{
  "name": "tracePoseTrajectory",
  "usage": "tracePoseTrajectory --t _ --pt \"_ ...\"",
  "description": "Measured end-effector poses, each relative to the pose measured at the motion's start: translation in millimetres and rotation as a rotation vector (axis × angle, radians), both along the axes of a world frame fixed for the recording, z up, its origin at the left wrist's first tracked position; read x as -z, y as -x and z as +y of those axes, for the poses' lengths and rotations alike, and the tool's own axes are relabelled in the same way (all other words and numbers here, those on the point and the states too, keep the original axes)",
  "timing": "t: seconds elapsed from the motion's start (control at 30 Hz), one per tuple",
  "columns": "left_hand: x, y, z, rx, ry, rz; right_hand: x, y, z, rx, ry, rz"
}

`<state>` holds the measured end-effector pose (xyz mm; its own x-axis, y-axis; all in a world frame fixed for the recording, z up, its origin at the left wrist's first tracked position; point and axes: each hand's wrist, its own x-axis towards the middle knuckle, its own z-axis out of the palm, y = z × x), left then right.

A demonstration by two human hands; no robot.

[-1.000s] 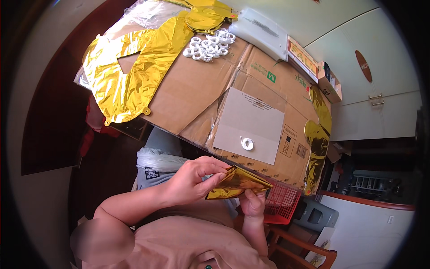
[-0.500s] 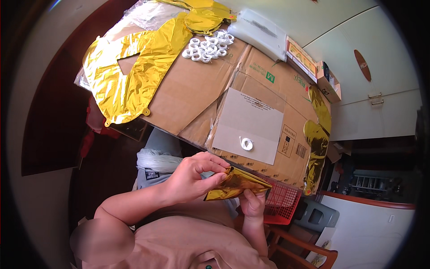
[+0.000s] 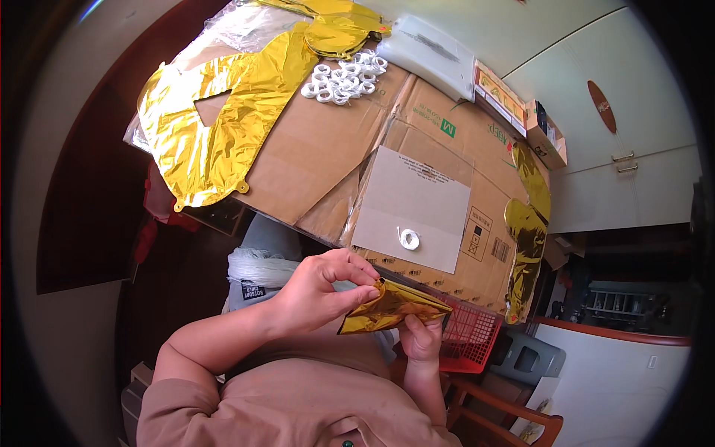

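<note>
Close to my body, just off the front edge of the cardboard, both hands hold a folded piece of gold foil point(image 3: 395, 307) that looks like a flattened foil balloon. My left hand point(image 3: 328, 287) pinches its upper left corner between thumb and fingers. At its lower right, my right hand point(image 3: 421, 339) grips the foil, thumb on top and fingers partly hidden. Beyond them, a small white ribbon coil point(image 3: 409, 238) lies on a pale printed sheet point(image 3: 417, 190). Farther left, a large flat gold foil balloon point(image 3: 253, 134) with a triangular opening is spread out.
Brown cardboard point(image 3: 313, 149) covers the table. White ribbon coils point(image 3: 344, 80) are heaped at the back, beside more gold foil point(image 3: 342, 30). Another foil piece point(image 3: 527, 238) hangs over the right edge. A red basket point(image 3: 473, 344) and wooden chair point(image 3: 514, 413) stand at lower right.
</note>
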<state>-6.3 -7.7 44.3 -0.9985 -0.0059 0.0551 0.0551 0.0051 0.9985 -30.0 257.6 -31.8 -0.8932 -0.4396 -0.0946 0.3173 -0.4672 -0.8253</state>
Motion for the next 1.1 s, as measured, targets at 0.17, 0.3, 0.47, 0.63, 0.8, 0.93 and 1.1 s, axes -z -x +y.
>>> tracePoseTrajectory --t 0.17,0.3,0.47,0.63,0.8,0.93,1.1 --pt "-5 2 -5 0.080 -0.118 -0.127 3 0 6 -0.049 0.002 -0.025" --pt "-3 3 -7 0.106 -0.089 -0.103 -8 -3 -6 0.067 -0.053 -0.080" --pt "-2 3 -10 0.133 -0.140 -0.173 -6 -3 -4 0.047 -0.061 -0.068" --pt "-8 4 -13 0.165 -0.081 -0.209 0 -3 1 -0.029 0.016 -0.025" --pt "-6 5 -12 0.182 0.042 -0.023 0 -1 1 -0.057 0.051 -0.028" --pt "-2 6 -11 0.168 0.110 0.053 -5 0 -2 -0.060 0.057 -0.007" --pt "-6 7 -10 0.146 0.029 -0.010 -9 -1 -7 -0.056 0.069 -0.018"
